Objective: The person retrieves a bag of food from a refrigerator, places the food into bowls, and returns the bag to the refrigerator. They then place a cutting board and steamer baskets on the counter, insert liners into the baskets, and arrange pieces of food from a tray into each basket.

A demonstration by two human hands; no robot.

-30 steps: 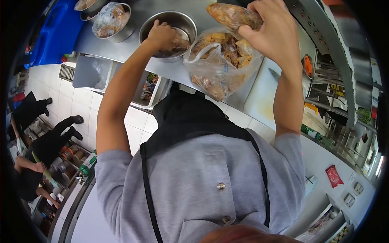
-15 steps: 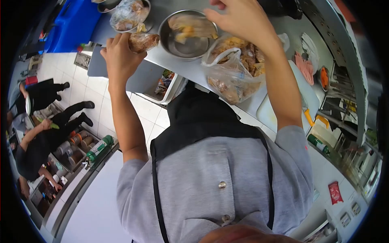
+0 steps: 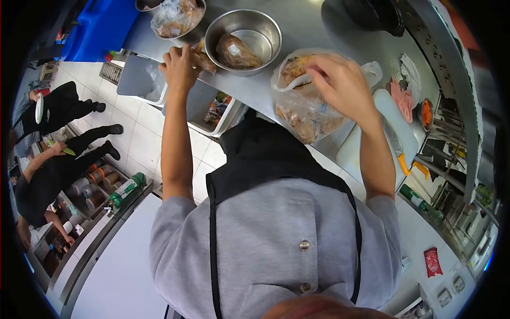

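My left hand [image 3: 179,68] is closed round a small clear-wrapped packet of brown food [image 3: 203,59] at the counter's near edge. Just right of it stands a steel bowl [image 3: 268,33], holding another brown packet with a white label [image 3: 236,51]. My right hand [image 3: 340,85] is over the mouth of a large clear plastic bag [image 3: 305,119], its fingers loosely bent and nothing visible in them. Several brown and yellowish packets fill that bag. Whether the fingertips touch its handle is hard to tell.
Another steel bowl with wrapped food [image 3: 178,21] stands at the back left beside a blue container [image 3: 101,26]. A white cutting board [image 3: 353,146] carries a yellow-handled knife [image 3: 404,164]. Grey bins [image 3: 141,80] stand below the counter. Two people in black [image 3: 64,106] are at left.
My right hand has come down from above the bowl to the plastic bag. A packet that was blurred over the bowl now lies in it. My left hand keeps its packet, slightly shifted.
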